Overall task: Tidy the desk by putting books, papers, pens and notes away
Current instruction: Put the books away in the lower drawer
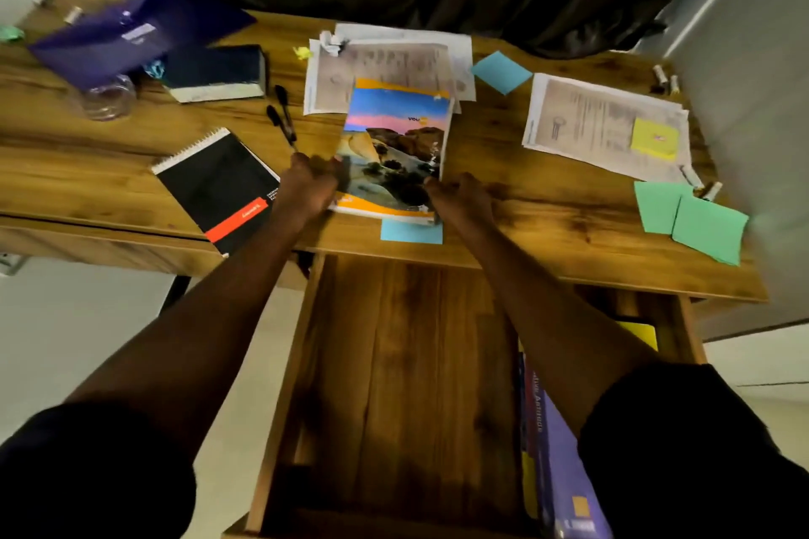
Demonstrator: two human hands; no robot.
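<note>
On the desk (131, 171): two black pens (280, 114), two green notes (687, 219), two blue notes (501, 71), two paper stacks (599, 123).

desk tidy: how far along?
Early. Done: open drawer already holds a purple book. In hand: both hands, left and right, grip the landscape-cover book. Left: spiral notepad, pens, printed papers, sticky notes, dark book, purple folder.

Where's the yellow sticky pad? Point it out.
In the head view, the yellow pad lies on the right-hand paper stack, toward the desk's right end, beyond the green notes.
</note>
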